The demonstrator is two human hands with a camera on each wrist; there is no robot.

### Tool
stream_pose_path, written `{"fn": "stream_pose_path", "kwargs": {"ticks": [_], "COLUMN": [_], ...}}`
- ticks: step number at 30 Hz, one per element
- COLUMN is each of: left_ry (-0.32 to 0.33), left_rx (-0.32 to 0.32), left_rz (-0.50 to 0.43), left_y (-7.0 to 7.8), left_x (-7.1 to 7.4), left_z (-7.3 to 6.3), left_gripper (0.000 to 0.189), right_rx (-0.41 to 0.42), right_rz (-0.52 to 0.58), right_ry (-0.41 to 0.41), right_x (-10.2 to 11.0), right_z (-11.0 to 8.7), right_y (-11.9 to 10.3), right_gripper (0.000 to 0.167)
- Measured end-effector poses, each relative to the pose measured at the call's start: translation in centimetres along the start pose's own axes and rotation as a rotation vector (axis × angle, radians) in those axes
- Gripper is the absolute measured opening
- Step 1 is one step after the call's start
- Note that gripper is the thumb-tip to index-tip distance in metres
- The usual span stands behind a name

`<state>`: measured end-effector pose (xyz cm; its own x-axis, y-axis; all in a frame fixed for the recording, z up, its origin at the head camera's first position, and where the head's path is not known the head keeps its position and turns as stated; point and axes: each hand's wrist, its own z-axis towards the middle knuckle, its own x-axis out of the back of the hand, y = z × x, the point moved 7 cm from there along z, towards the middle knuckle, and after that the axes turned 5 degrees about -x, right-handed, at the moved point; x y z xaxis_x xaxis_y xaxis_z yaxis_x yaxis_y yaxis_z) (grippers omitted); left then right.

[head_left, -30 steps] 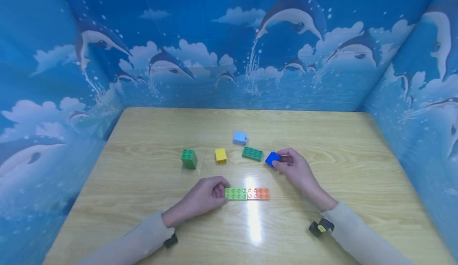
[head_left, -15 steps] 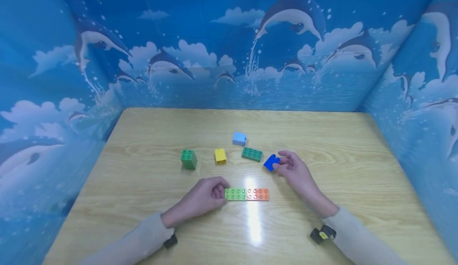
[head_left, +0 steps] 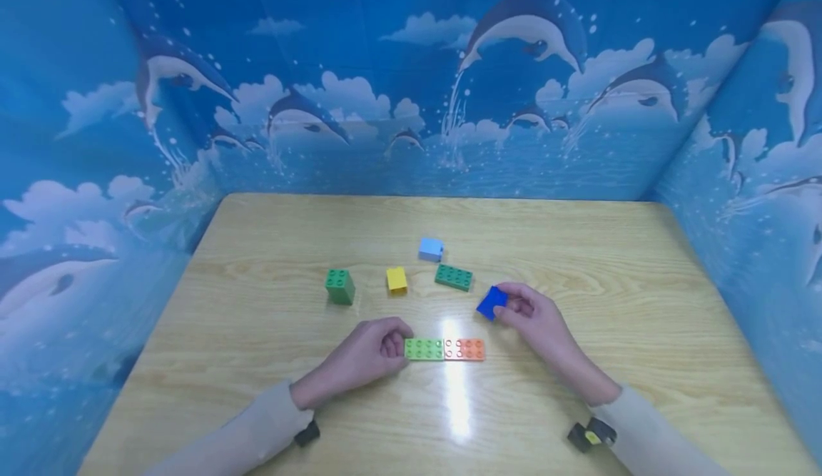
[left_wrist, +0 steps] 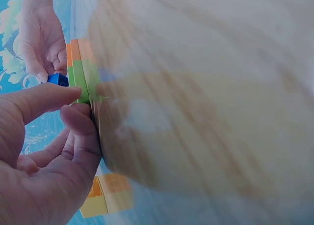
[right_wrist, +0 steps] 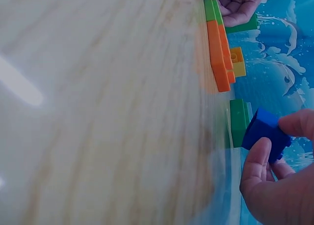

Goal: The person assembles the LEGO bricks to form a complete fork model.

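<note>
In the head view, my left hand (head_left: 362, 352) pinches the left end of a light green toy brick (head_left: 424, 349) lying on the table. An orange brick (head_left: 464, 350) sits end to end with it on the right. My right hand (head_left: 539, 326) grips a dark blue brick (head_left: 491, 303) between thumb and fingers. In the right wrist view the blue brick (right_wrist: 266, 135) is tilted, held off the table, its studs turned away. The left wrist view shows the left thumb and a finger touching the end of the light green brick (left_wrist: 80, 81).
Behind the hands, a tall green brick (head_left: 340, 287), a yellow brick (head_left: 397, 280), a flat dark green brick (head_left: 453, 277) and a light blue brick (head_left: 431, 249) rest on the wooden table (head_left: 289, 233). Dolphin-printed cloth (head_left: 385, 69) surrounds the back and sides.
My right hand has moved nearer to the body with the blue brick, turning it so its studs no longer show on top. The left hand and the other bricks stay put.
</note>
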<state>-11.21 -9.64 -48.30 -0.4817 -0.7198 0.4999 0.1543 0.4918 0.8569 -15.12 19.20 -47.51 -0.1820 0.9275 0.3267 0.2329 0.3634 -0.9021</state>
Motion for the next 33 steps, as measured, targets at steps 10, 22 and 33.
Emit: {"fn": "stream_pose_path", "kwargs": {"ticks": [10,22,33], "left_ry": [-0.007,-0.004,-0.001], "left_rx": [0.007,0.016,-0.01], "left_rz": [-0.019,-0.019,-0.017], "left_y": [-0.2,-0.2,-0.2], "left_x": [-0.1,-0.1,0.0], "left_z": [0.1,0.1,0.1], "left_gripper": [0.039,0.039,0.038], "right_rx": [-0.02,0.155,0.305], "right_rz": [0.038,-0.056,-0.126], "right_ry": [-0.085,-0.153,-0.197], "right_x": [-0.6,-1.3,-2.0], "right_z": [-0.7,-2.3,-3.4], "right_y": [0.4,0.0,-0.6], "right_gripper": [0.055,0.044,0.038]}}
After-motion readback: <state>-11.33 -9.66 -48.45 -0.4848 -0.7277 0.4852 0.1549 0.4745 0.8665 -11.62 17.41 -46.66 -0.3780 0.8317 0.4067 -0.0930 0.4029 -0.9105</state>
